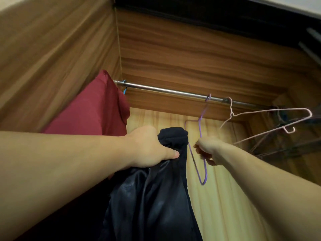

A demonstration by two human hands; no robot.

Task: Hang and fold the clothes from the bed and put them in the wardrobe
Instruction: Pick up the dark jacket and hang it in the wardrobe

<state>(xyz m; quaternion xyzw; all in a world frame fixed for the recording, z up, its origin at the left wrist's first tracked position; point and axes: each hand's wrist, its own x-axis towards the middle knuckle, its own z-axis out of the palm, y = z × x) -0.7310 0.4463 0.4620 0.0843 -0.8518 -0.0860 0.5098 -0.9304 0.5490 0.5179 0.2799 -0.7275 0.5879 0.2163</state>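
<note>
Dark garment raised to the wardrobe rail, purple hanger being taken.

Left hand grips the bunched top of a shiny black garment, fingers curled into the fabric, holding it up inside the wardrobe just left of the purple hanger. Right hand has its fingers curled at that hanger's wire; looks like a pinch, though the exact contact is blurred. Hanger hook sits on the metal rail. 1 pink hanger hangs empty to the right; a red garment hangs at the left end. Advice: lift the hook clear off the rail first, keep the slippery fabric gathered tight, then feed 1 hanger shoulder in at a time. No brands, labels or writing readable.
</note>
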